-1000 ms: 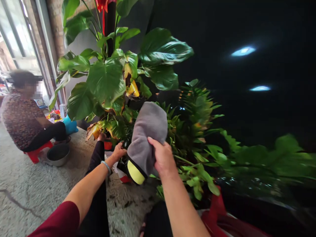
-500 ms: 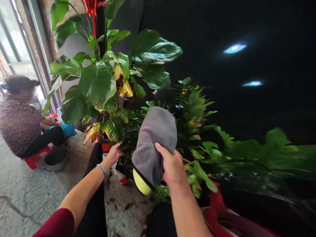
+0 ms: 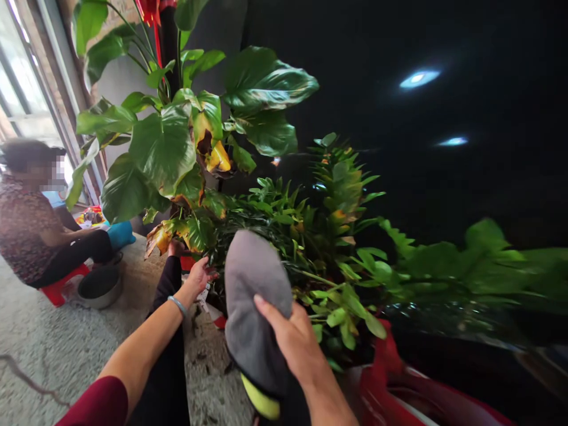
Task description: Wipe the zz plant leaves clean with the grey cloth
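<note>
My right hand grips a grey cloth, thumb on top of it. The cloth has a dark edging and a yellow-green underside that shows at its lower end. Reaching forward on the left, my left hand wears a pale bracelet at the wrist. Its fingers are stretched out by the narrow dark leaves of a low plant, with no held thing visible. Above it are the yellowed, browned lower leaves of a tall broad-leaved plant.
A person sits on a red stool at the left, by a grey basin. Leafy plants line a dark glossy surface at the right. Red material lies at lower right. My dark-trousered leg stretches along the ledge.
My right hand and the grey cloth have moved down and slightly left, uncovering leaves behind. My left hand stays by the leaves. The view has shifted a little.
</note>
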Demonstrator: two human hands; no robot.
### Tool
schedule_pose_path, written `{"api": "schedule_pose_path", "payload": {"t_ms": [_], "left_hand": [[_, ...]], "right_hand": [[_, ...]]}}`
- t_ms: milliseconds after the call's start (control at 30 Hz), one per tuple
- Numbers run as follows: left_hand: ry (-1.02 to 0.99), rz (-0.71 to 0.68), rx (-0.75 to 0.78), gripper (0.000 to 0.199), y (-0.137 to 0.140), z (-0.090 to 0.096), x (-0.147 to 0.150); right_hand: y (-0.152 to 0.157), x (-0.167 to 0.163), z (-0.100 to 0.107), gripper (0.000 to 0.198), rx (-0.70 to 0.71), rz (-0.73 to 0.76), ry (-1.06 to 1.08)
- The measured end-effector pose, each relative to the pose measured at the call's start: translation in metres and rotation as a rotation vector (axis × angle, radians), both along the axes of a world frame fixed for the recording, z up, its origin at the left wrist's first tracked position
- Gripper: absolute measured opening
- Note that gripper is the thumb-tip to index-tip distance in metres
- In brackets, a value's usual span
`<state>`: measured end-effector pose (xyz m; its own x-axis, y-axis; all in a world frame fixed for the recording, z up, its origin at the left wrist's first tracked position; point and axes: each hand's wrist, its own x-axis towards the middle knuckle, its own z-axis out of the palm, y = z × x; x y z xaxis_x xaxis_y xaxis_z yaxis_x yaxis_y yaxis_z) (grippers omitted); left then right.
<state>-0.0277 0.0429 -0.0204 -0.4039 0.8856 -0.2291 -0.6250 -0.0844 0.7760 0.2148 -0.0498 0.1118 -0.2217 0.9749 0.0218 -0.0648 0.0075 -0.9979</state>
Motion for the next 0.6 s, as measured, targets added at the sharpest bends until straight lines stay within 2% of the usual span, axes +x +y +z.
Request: {"api": "schedule_pose_path", "payload": {"t_ms": [67, 100, 167, 233, 333, 367, 433, 533, 600], "left_hand": [[-0.010, 0.008, -0.007, 0.022, -0.002, 0.004, 0.006], [-0.018, 0.012, -0.014, 0.021, -0.002, 0.006, 0.008], [-0.029, 0.004, -0.012, 0.019, -0.003, 0.010, 0.011], [-0.035, -0.010, -0.004, 0.019, -0.005, 0.012, 0.010], [-0.044, -0.025, -0.010, 0.021, -0.006, 0.009, 0.008], [-0.055, -0.035, -0.021, 0.021, -0.007, 0.007, 0.008], [-0.081, -0.064, -0.047, 0.021, -0.006, 0.003, 0.012], [-0.105, -0.103, -0.080, 0.020, -0.001, -0.002, 0.028], [-0.118, -0.156, -0.111, 0.021, 0.005, -0.005, 0.041]], "right_hand": [[0.023, -0.006, 0.008, 0.044, -0.011, -0.164, 0.056], [0.030, -0.010, 0.006, 0.043, -0.053, -0.199, 0.080], [0.028, -0.017, -0.009, 0.043, -0.167, -0.159, 0.104], [0.009, -0.019, -0.030, 0.041, -0.270, -0.049, 0.083], [-0.024, -0.013, -0.052, 0.036, -0.314, 0.014, 0.029], [-0.028, -0.009, -0.052, 0.037, -0.298, -0.022, 0.014], [-0.019, -0.002, -0.045, 0.043, -0.221, -0.189, -0.006], [0.021, 0.000, -0.027, 0.051, -0.113, -0.484, 0.015], [0.044, -0.005, -0.025, 0.052, -0.135, -0.542, 0.092]]}}
